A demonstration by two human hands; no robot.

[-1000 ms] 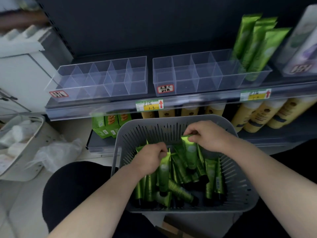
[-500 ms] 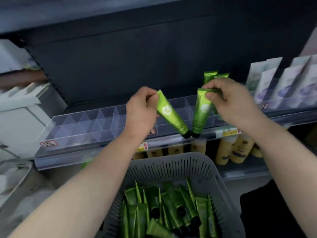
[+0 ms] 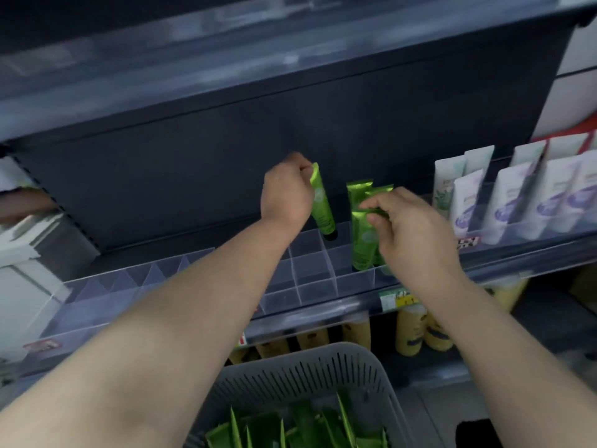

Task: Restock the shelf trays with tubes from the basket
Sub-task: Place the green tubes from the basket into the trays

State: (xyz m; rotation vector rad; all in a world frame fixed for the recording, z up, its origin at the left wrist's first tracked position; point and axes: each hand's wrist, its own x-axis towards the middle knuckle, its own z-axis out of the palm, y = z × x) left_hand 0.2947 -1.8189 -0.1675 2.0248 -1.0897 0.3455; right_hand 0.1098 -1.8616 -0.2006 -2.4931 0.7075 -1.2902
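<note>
My left hand (image 3: 286, 192) has its fingers (image 3: 301, 163) curled in a pinch on the flat crimped end of the left tube (image 3: 321, 205). It hangs cap-down below them with a slight lean. Its black cap is at the rear edge of the clear divided tray (image 3: 310, 270) on the shelf (image 3: 323, 310), and I cannot tell whether it is inside a compartment yet. My right hand (image 3: 410, 234) pinches the crimp of the right tube (image 3: 363, 244) between thumb and fingers (image 3: 374, 203). That tube stands below them with its cap end down in a compartment, close against the other green tubes (image 3: 358, 189) just behind it. Out past the right fingers stand white tubes (image 3: 468, 202). The grey basket (image 3: 290, 370) sits well below both hands, toward me, with more spare tubes (image 3: 290, 428) lying in it. I judge these tubes light and soft-walled. If I squeeze the body it will likely give, and the glossy skin may slip, so the stiff crimp is the sound place to hold, which is where both hands have them. The cap end looks the heavier and should lead downward if the tube hangs true. The risks I see are the left tube catching a divider because of its tilt, and the right tube tipping its neighbours on release.
</note>
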